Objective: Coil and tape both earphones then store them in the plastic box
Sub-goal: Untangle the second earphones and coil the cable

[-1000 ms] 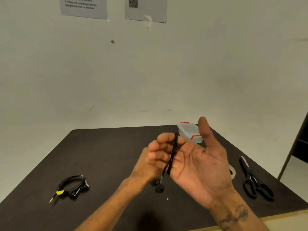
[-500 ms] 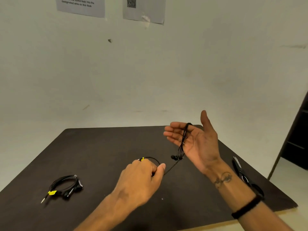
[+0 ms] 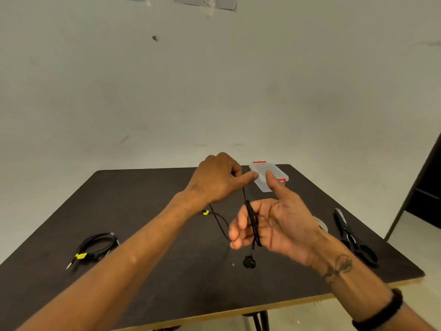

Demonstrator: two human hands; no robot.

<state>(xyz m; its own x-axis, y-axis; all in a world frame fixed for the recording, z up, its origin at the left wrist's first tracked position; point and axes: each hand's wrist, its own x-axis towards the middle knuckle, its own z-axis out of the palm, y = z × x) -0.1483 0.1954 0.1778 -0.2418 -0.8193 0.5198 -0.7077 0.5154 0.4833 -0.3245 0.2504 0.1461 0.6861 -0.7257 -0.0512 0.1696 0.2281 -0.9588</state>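
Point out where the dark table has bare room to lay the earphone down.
Widest bare patch: the dark tabletop between the coiled black earphone with yellow tag and the left hand. Also free: the near strip before the dangling black earbud. Crowded: the right side, with clear plastic box, tape roll and black scissors.

**No readable text**

Nothing can be read. Two paper sheets on the wall are cut off by the top edge. The yellow tags on the coiled earphone and on the loose cable are too small to read.
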